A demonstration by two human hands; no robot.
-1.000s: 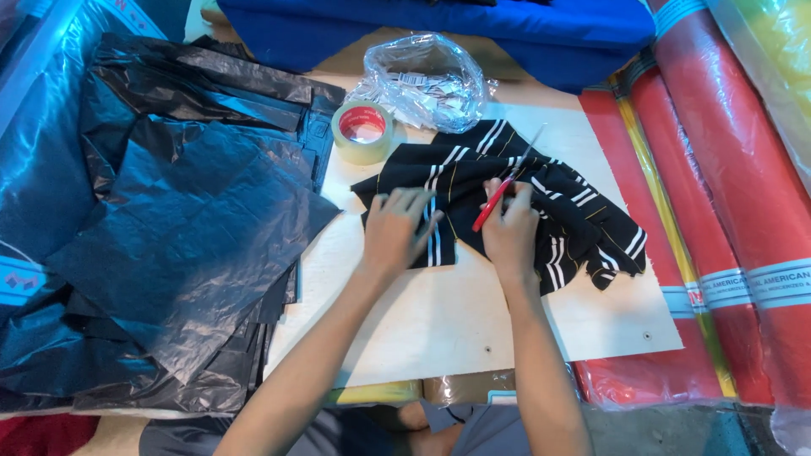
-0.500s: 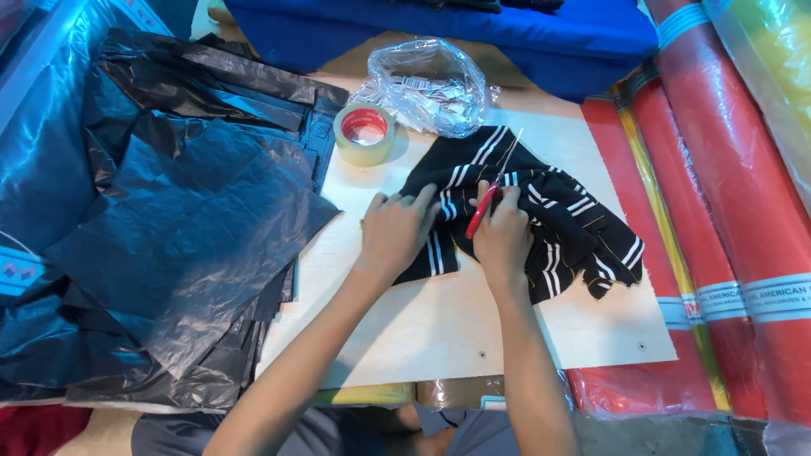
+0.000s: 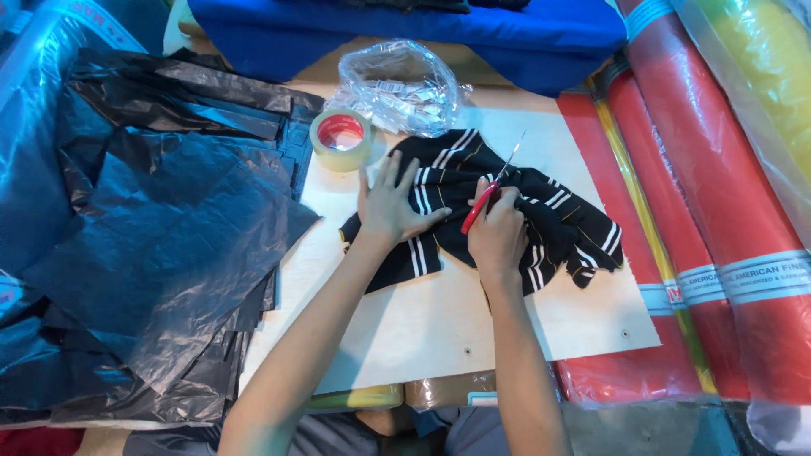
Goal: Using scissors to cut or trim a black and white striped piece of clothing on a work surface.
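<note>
The left hand (image 3: 390, 205) lies flat, fingers spread, on the black striped garment (image 3: 541, 215). The right hand (image 3: 498, 230) grips red-handled scissors (image 3: 490, 190); its fingers and the handles are mostly hidden.

Crumpled clear plastic bag (image 3: 397, 84) at far edge of pale board, just beside roll of tape; small white label with print inside. White label bands (image 3: 764, 275) wrap red fabric rolls at right, dark print, red patch on nearest band. White band with red print (image 3: 89, 24) crosses blue plastic wrap at top left. Black plastic bags (image 3: 160, 236) piled at left.
</note>
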